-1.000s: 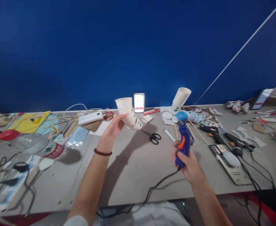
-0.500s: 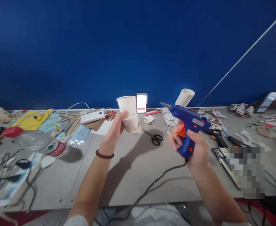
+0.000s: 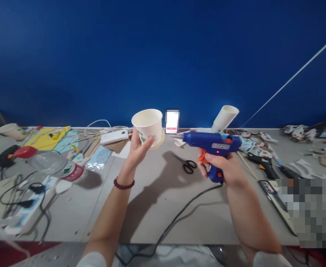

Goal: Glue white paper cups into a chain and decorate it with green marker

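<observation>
My left hand is closed around a white paper cup with a green print, raised over the table and tipped so its open mouth shows. Part of a second cup edge peeks out behind it, mostly hidden. In my right hand is a blue hot glue gun, with fingers at its orange trigger and a red light lit on its side. The metal nozzle points left, toward the cup, with a gap between them. Below lie black-handled scissors on the table.
A stack of paper cups leans by the blue wall. A plastic bottle lies left, near a power strip. The glue gun's black cable crosses the front. Another glue gun and a phone lie right.
The cup in my left hand has tilted toward me, showing more of its inside. The glue gun has levelled and moved slightly lower and left, its nozzle nearer the cup.
</observation>
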Available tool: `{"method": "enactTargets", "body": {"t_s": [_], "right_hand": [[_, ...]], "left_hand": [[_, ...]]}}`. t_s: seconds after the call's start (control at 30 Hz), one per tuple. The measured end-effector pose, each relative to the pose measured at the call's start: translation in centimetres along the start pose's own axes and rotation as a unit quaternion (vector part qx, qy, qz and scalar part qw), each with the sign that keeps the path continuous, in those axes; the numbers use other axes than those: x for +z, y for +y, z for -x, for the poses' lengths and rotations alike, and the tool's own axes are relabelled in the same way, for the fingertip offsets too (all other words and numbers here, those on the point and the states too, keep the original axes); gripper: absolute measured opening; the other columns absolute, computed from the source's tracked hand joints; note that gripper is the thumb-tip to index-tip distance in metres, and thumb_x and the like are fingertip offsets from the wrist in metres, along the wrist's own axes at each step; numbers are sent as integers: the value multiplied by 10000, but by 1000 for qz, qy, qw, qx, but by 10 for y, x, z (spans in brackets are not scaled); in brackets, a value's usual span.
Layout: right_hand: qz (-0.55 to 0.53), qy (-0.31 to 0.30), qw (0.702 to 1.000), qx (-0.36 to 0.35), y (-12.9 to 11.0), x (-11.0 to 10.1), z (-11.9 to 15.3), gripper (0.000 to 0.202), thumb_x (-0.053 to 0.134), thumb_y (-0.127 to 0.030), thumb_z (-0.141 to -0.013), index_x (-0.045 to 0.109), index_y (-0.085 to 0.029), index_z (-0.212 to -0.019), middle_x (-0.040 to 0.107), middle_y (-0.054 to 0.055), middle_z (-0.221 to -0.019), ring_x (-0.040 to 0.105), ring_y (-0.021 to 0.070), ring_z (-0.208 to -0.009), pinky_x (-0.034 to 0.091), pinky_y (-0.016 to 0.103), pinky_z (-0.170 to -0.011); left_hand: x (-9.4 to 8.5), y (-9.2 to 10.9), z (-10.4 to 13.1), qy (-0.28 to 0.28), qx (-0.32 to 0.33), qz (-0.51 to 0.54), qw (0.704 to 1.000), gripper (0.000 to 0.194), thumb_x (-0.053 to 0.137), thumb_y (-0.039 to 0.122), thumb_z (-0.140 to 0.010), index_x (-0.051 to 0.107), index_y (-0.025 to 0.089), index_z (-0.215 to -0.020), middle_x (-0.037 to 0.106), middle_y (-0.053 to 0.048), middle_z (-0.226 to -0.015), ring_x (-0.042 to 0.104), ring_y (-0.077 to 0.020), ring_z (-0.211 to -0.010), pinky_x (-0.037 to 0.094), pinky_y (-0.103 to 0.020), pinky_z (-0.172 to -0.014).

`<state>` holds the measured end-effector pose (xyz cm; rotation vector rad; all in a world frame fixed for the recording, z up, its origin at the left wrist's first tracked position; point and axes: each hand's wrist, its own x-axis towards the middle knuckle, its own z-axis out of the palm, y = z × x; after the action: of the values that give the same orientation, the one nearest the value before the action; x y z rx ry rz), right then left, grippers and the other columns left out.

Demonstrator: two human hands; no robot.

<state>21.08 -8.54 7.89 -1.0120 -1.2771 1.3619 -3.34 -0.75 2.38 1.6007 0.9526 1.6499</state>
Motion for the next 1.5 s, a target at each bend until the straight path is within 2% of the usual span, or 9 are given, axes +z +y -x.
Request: {"method": "enactTargets", "body": {"t_s": [0.17,0.33,0.47,0.67,0.83,1.0,1.17,1.4,1.5], "right_hand": [[120,41,990,67,11,-2,6,295,750,-440,-680,645,-172,-745,608,-13,-515,576,127,-464,482,251,-468],[180,71,979,68,15,-1,6,340,744,-483,-675,637,-173,-765,606,-14,-519,587,136,-473,491,255,-472],[224,44,973,31,12,0,5,282,708,-432,-723,615,-178,-640,586,-12,-472,575,129,-444,488,246,-464],[245,-12,969,-8,8,-2,3,255,675,-376,-768,612,-184,-613,582,-15,-456,549,114,-420,469,230,-438],[277,-12,960,-26,7,-2,3,240,678,-335,-761,590,-190,-592,565,-28,-442,524,106,-411,460,230,-441],[284,-31,957,-39,8,-3,3,251,663,-321,-789,585,-194,-588,567,-28,-455,524,103,-419,461,231,-455],[287,-33,957,-28,6,-2,3,257,658,-313,-795,582,-193,-581,565,-27,-455,524,103,-418,455,226,-445],[294,-56,953,-41,3,-5,2,229,657,-282,-796,573,-196,-601,550,-41,-464,508,92,-419,435,218,-439],[297,-62,952,-44,3,-7,2,234,648,-271,-803,560,-195,-600,545,-41,-463,510,95,-423,425,220,-435]], "left_hand": [[0,3,4,-14,47,-52,997,690,632,636,-758,512,267,-1329,603,-105,-1218,527,-318,-1207,388,-445,-1050],[-2,10,2,-33,84,-84,992,686,668,615,-736,535,251,-1302,613,-116,-1189,533,-325,-1184,389,-475,-1047],[-3,15,0,-35,78,-85,993,713,704,613,-699,543,247,-1289,615,-120,-1183,537,-328,-1176,391,-484,-1044],[0,20,-1,-67,73,-84,991,770,764,553,-665,510,254,-1327,609,-126,-1197,518,-345,-1213,391,-488,-1050],[0,20,-1,-74,72,-84,991,769,769,537,-664,511,250,-1330,609,-131,-1207,514,-346,-1217,396,-488,-1049],[-1,21,-1,-95,102,-103,985,677,717,504,-740,513,249,-1333,599,-131,-1239,525,-330,-1211,404,-469,-1046],[-1,21,-1,-103,93,-108,984,726,740,522,-714,504,250,-1344,597,-133,-1249,528,-339,-1206,417,-466,-1032],[-3,11,-2,-127,190,-176,958,698,683,503,-788,428,249,-1386,564,-146,-1299,525,-322,-1211,432,-480,-1010],[-3,9,-3,-131,210,-201,948,688,657,510,-811,405,247,-1395,553,-155,-1300,527,-314,-1190,444,-476,-985]]}}
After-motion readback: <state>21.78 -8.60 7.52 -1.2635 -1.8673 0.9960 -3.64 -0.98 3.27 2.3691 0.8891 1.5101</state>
